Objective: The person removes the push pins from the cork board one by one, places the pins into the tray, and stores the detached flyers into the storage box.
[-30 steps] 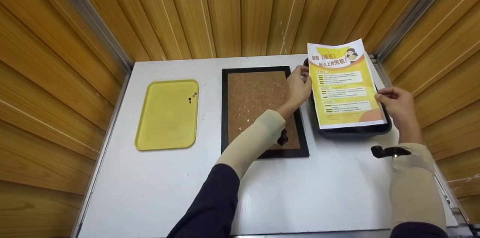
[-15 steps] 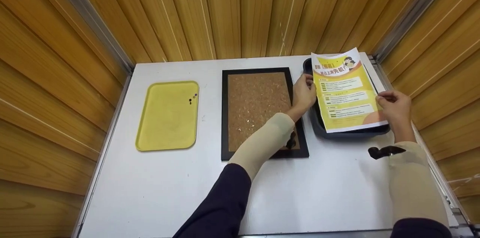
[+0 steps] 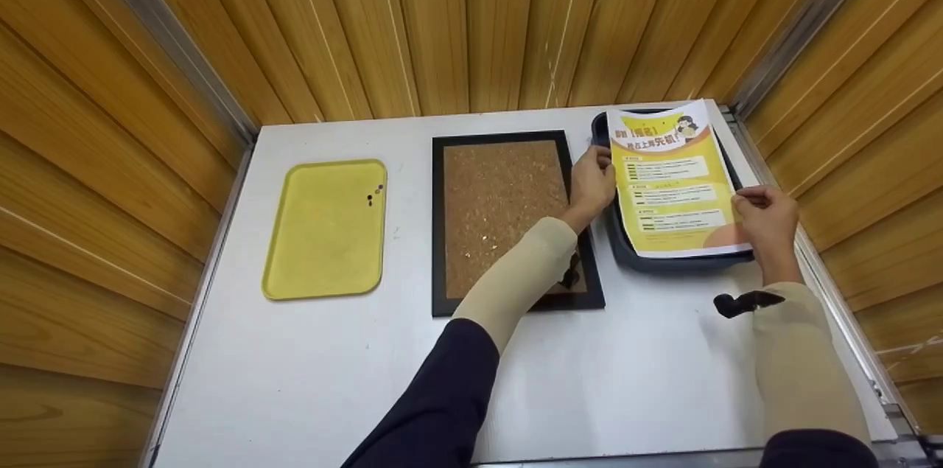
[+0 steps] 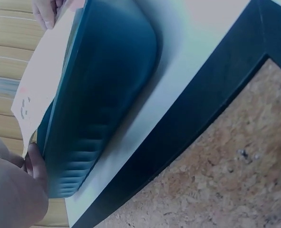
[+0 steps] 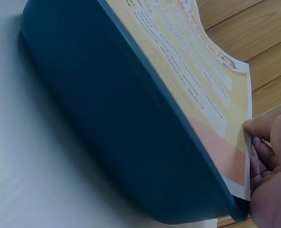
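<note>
A person works at a white bench [image 3: 353,379] walled by wood panels. Both hands hold a yellow flyer [image 3: 674,180] over a dark tray [image 3: 626,250] at the bench's far right corner. The left hand [image 3: 593,184] pinches the flyer's left edge; the right hand [image 3: 766,221] pinches its right edge near the bottom corner. The flyer lies nearly flat across the tray's rim, its far end slightly lifted. Just left of the tray, a black-framed corkboard [image 3: 501,214] lies flat at the bench's middle. Near the left edge sits a yellow tray [image 3: 324,247] with a few small pins [image 3: 374,193] by its far right corner.
</note>
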A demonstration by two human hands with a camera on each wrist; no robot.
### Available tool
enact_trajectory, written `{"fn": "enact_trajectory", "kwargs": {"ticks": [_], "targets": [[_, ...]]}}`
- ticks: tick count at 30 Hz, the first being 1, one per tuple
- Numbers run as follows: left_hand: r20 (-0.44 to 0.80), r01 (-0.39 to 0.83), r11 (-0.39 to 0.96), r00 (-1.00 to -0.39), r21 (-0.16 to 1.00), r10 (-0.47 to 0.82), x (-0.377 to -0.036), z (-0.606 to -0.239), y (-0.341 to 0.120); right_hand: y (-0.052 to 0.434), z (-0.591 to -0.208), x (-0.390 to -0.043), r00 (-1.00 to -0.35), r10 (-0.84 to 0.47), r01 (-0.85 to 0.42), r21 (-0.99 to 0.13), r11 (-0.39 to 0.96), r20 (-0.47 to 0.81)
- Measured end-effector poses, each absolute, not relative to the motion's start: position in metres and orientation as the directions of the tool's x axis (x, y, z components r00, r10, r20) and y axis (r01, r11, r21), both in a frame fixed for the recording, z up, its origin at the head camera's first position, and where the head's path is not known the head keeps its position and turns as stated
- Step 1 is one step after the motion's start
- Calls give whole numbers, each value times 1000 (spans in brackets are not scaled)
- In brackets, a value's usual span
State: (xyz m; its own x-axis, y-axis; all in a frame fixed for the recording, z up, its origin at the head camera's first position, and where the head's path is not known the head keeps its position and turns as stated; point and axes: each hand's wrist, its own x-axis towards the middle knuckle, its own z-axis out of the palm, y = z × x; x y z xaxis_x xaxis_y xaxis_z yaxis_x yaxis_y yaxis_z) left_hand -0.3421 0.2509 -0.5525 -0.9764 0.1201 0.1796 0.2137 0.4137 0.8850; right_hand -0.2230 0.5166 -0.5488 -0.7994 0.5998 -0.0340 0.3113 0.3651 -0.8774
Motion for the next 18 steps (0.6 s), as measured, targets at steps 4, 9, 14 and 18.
{"fn": "enact_trajectory", "kwargs": {"ticks": [4, 9, 14, 18], "targets": [[148, 189, 431, -981, 883, 127, -341, -552, 252, 516, -550, -222, -789, 613, 323, -877, 355, -43], [125, 189, 444, -978, 876, 169, -337, -552, 254, 518, -551, -219, -776, 627, 339, -883, 325, -67], [132, 224, 433, -964, 873, 232, -335, -553, 253, 522, -552, -218, -771, 634, 310, -904, 294, -59], [141, 241, 358, -948, 902, 284, -333, -552, 252, 524, -550, -218, -785, 614, 337, -887, 316, -79]]}}
